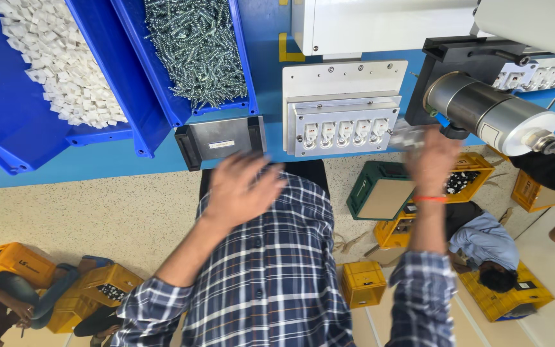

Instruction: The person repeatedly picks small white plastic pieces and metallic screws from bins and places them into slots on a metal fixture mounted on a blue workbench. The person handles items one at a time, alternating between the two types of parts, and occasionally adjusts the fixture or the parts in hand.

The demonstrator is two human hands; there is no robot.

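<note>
Hands blur above the blue counter's near edge: the left hand (242, 186) hovers with fingers spread just below a grey block (220, 140), holding nothing. The right hand (433, 157) pinches a small clear part (407, 137), its grip touching the white fixture's (343, 122) right end.

1 head-worn view, close above the blue workbench (97, 164), looking steeply down; bench edge crosses upper frame, floor and yellow crates (362, 283) lie beyond it, below.
</note>
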